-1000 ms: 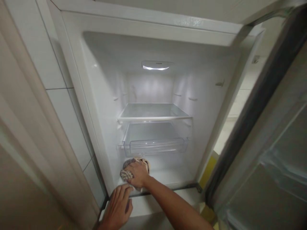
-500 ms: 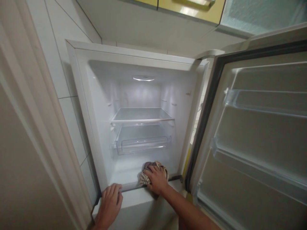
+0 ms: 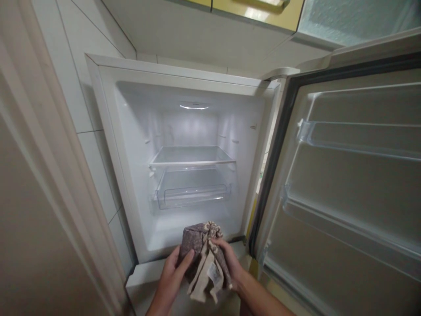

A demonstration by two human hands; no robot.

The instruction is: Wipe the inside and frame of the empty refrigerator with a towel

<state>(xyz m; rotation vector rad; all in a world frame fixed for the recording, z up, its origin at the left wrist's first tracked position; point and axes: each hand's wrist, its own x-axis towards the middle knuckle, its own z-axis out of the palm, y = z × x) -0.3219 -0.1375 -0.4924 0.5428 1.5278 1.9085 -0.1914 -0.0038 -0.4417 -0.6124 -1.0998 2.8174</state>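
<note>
An open white fridge stands in front of me, lit inside, with a glass shelf and a clear drawer under it. In front of its lower edge I hold a crumpled grey and beige cloth with both hands. My left hand grips the cloth's left side, thumb on the grey part. My right hand pinches its right side near the frilled top. A small label hangs on the cloth's beige flap.
The fridge door swings open at the right, with clear door racks on its inner side. White wall tiles and a beige panel lie at the left. A yellow cabinet hangs above.
My right hand lifted the cloth off the fridge floor and drew it back out. My left hand left the fridge's front ledge and took hold of the cloth too.
</note>
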